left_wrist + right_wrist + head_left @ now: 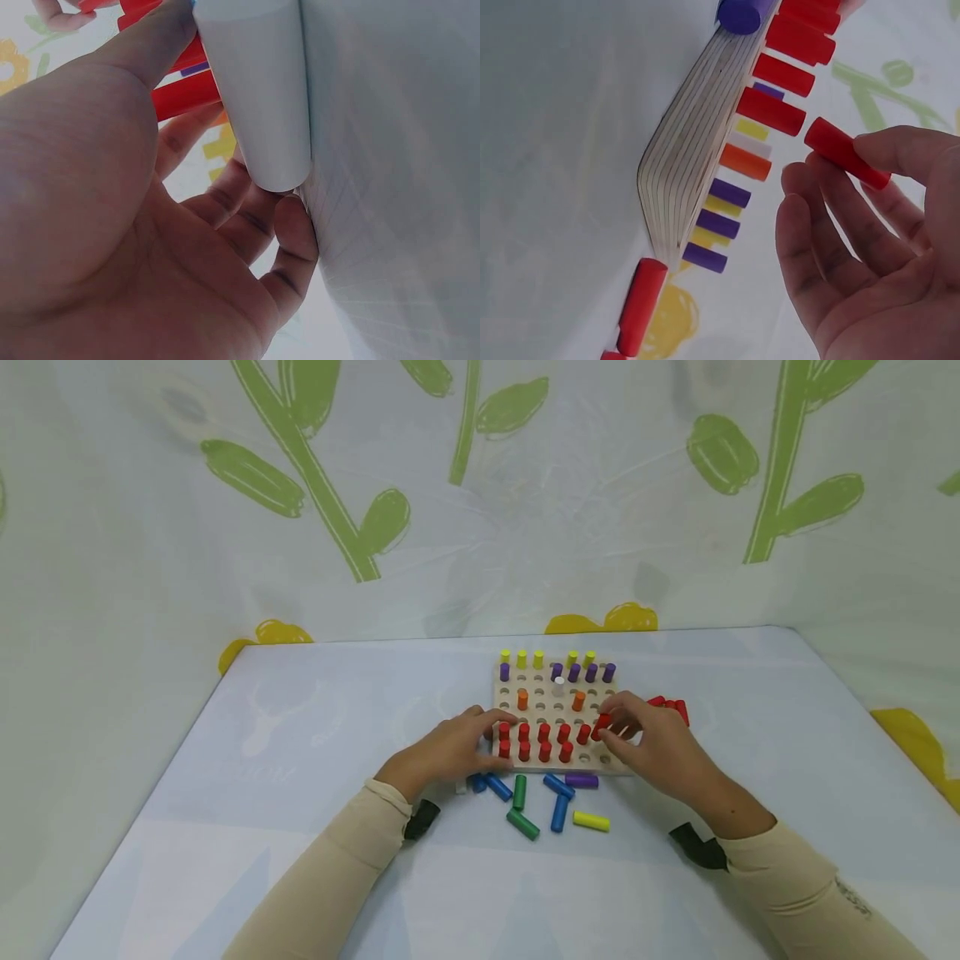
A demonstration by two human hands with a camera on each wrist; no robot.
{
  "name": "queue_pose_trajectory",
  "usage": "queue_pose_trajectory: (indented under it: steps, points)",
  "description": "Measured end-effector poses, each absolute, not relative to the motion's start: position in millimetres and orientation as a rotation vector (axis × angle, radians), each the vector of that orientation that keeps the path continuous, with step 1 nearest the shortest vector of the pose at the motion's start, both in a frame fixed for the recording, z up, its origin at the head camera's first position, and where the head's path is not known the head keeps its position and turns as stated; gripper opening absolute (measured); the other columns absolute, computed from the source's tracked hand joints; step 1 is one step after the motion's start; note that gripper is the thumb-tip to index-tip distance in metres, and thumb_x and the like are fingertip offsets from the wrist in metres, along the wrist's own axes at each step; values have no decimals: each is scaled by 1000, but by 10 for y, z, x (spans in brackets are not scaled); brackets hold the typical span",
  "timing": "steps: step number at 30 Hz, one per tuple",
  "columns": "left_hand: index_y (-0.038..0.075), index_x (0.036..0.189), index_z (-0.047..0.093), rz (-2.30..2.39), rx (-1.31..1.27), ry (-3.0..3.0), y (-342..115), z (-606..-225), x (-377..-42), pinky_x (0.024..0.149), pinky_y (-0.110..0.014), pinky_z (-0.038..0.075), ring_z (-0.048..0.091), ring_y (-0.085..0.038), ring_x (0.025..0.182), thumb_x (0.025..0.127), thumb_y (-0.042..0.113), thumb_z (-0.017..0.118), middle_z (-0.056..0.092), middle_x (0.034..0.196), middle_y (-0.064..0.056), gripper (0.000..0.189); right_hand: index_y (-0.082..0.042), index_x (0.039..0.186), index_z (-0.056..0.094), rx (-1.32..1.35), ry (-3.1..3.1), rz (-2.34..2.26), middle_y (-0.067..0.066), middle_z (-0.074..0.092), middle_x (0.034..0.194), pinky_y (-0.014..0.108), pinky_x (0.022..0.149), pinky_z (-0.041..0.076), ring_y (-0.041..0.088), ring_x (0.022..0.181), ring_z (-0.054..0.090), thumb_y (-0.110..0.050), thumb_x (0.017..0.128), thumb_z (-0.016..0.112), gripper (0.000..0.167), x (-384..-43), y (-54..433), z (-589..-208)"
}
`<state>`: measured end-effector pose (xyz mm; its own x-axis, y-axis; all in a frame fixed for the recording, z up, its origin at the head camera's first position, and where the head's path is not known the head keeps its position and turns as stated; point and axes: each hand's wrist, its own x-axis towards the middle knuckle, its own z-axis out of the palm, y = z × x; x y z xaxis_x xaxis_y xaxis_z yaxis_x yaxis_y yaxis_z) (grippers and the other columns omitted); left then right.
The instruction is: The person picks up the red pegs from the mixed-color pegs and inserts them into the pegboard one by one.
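My left hand (448, 748) holds the left front corner of a wooden pegboard (618, 769), thumb by the front edge and fingers along the left side. A white peg (259, 97) lies close to its curled fingers in the left wrist view. Between thumb and fingers, my right hand (662, 742) pinches a red peg (847, 153), tilted and clear of the board in the right wrist view. Two rows of standing red pegs (544, 751) fill much of the board's front. Behind them stand orange pegs (578, 701), one white peg (558, 686), purple pegs (573, 673) and yellow pegs (521, 659).
Before the board lie loose blue pegs (559, 813), green pegs (522, 824), a purple peg (582, 782) and a yellow peg (591, 821). More red pegs (682, 712) lie right of the board, behind my right hand. A patterned cloth (585, 527) hangs behind the white table (300, 860).
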<state>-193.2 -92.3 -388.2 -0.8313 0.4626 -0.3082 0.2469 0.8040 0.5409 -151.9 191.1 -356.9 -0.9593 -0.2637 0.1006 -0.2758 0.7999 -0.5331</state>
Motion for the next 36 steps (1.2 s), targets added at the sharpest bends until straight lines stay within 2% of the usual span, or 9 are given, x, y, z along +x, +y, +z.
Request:
queue_pose_trajectory:
  steps: [16, 36]
  points:
    - [37, 147, 44, 688, 522, 2551, -923, -3888, -1953, 102, -45, 51, 56, -19, 106, 86, 45, 76, 54, 126, -3, 69, -12, 112, 63, 500, -3036, 925, 1, 74, 95, 34, 77, 60, 16, 89, 68, -12, 88, 76, 27, -1527, 1896, -3622]
    - [40, 147, 44, 700, 524, 2544, -921, -3930, -1976, 100, -44, 52, 56, -19, 103, 86, 46, 77, 54, 124, -2, 69, -11, 115, 63, 562, -3107, 922, -1, 74, 95, 29, 76, 59, 13, 87, 68, -13, 89, 75, 29, -1514, 1860, -3696]
